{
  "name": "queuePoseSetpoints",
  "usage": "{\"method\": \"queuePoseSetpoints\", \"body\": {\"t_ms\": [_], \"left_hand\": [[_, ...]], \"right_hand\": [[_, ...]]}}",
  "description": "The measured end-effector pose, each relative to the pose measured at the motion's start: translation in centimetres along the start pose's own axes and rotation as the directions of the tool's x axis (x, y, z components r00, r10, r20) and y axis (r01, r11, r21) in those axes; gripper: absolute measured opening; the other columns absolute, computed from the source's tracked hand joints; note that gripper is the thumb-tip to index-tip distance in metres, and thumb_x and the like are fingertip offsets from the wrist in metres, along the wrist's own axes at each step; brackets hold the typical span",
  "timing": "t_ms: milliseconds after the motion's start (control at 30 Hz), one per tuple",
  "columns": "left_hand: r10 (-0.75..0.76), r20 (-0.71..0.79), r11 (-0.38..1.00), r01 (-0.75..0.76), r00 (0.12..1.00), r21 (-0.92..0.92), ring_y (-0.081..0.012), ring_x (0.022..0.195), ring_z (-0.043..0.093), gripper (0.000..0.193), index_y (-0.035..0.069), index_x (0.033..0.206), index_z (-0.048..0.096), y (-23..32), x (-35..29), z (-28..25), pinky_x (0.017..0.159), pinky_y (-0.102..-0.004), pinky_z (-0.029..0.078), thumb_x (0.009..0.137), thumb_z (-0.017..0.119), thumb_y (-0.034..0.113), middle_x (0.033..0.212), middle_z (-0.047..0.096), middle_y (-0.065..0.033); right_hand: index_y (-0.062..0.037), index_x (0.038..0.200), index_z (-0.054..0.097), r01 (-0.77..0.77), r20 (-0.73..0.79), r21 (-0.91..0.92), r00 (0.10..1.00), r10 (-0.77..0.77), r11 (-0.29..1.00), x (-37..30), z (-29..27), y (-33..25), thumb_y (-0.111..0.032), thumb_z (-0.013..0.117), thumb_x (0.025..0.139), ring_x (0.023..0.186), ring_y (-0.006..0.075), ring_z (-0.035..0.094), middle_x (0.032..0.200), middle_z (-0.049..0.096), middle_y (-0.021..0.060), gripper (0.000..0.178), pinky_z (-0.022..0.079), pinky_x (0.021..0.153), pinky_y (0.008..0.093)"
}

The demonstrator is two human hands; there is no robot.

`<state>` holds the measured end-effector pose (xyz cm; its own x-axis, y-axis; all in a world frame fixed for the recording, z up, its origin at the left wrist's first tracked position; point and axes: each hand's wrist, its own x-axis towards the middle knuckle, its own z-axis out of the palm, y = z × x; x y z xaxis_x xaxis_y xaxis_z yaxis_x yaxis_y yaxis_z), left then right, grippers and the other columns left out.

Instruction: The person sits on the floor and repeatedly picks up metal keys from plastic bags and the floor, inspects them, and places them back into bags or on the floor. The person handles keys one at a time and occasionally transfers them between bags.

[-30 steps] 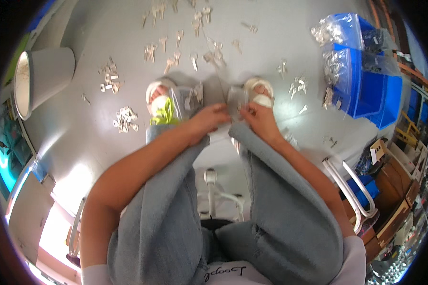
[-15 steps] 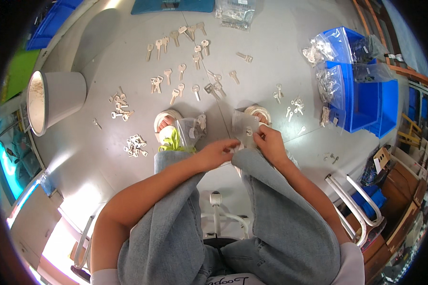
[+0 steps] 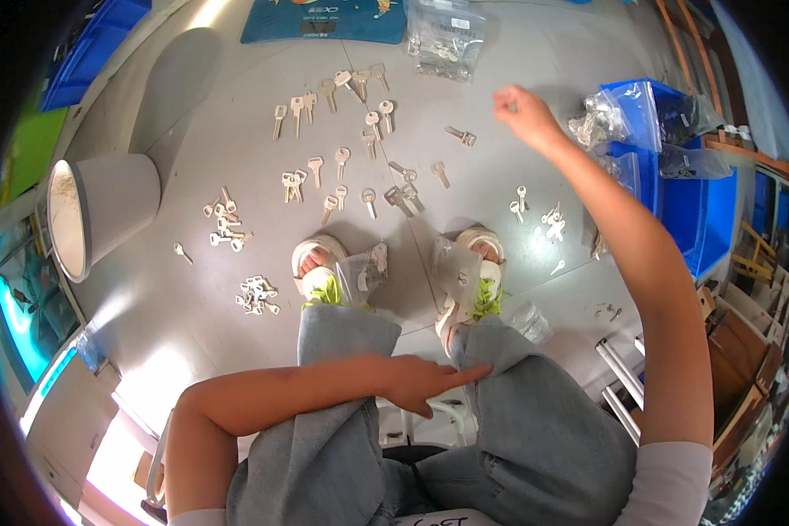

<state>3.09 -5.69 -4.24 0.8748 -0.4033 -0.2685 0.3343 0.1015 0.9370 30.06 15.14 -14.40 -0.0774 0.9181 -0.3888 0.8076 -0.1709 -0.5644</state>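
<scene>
Hovering just right of a key [image 3: 460,136] on the floor [image 3: 543,35], the right hand [image 3: 522,117] curls its fingers narrowly, any hold unclear.

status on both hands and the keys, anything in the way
Left hand at right trouser leg, nothing visibly held. Right hand out over floor, fingers curled, grip unclear. Keys loose in scattered groups. Clear bags at both feet.

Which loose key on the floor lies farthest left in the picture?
The lone key to the lower right of the pale bin; it lies by itself, left of the upper key pile and the lower key pile.
</scene>
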Motion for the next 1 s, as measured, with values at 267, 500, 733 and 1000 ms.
{"method": "queuePoseSetpoints", "body": {"t_ms": [267, 500, 733, 1000], "left_hand": [[0.021, 0.02, 0.999, -0.02, 1.0, -0.033, -0.0392, 0.098, 0.051, 0.105, 0.018, 0.137, -0.014, -0.7, -0.5, -1.3, 0.082, -0.0421, 0.04, 0.071, 0.067, 0.017, 0.114, 0.048, -0.0232], [-0.003, -0.097, 0.998, 0.009, 0.995, 0.068, -0.0339, 0.095, 0.052, 0.088, 0.021, 0.139, 0.006, -0.4, -1.1, -2.4, 0.079, -0.0422, 0.043, 0.074, 0.065, 0.02, 0.111, 0.051, -0.0162], [-0.112, -0.812, 0.994, 0.062, 0.573, -0.093, -0.0236, 0.091, 0.057, 0.041, 0.007, 0.121, 0.047, 0.0, -3.0, -6.3, 0.078, -0.0312, 0.046, 0.082, 0.057, 0.015, 0.107, 0.057, -0.0122], [-0.146, -0.903, 0.706, -0.597, 0.405, -0.382, -0.0205, 0.095, 0.057, 0.042, -0.004, 0.115, 0.047, 3.8, -4.7, -6.8, 0.081, -0.0302, 0.047, 0.083, 0.059, 0.02, 0.105, 0.057, -0.0164]], "right_hand": [[-0.0013, 0.13, 0.031, -0.286, -0.115, 0.509, 0.912, 0.393, 0.812, 9.8, 2.5, 0.3, -0.02, 0.065, 0.073, 0.108, 0.024, 0.048, 0.12, 0.051, 0.0113, 0.068, 0.038, 0.091, 0.036], [-0.0067, 0.118, 0.047, -0.306, 0.06, 0.657, 0.932, 0.357, 0.689, 8.1, 2.7, -0.9, -0.028, 0.067, 0.076, 0.109, 0.0184, 0.046, 0.112, 0.056, 0.0057, 0.051, 0.031, 0.095, 0.0353], [-0.0067, 0.099, 0.051, -0.263, 0.216, 0.836, 0.964, 0.152, 0.482, -1.8, -3.9, -5.3, -0.027, 0.053, 0.087, 0.089, 0.0158, 0.057, 0.103, 0.06, 0.0116, 0.024, 0.044, 0.078, 0.0311], [-0.0052, 0.097, 0.049, -0.29, 0.367, 0.743, 0.93, -0.004, 0.604, -14.3, -5.3, -12.0, -0.026, 0.051, 0.088, 0.072, 0.0147, 0.061, 0.088, 0.064, 0.0162, 0.023, 0.048, 0.06, 0.0252]]}}
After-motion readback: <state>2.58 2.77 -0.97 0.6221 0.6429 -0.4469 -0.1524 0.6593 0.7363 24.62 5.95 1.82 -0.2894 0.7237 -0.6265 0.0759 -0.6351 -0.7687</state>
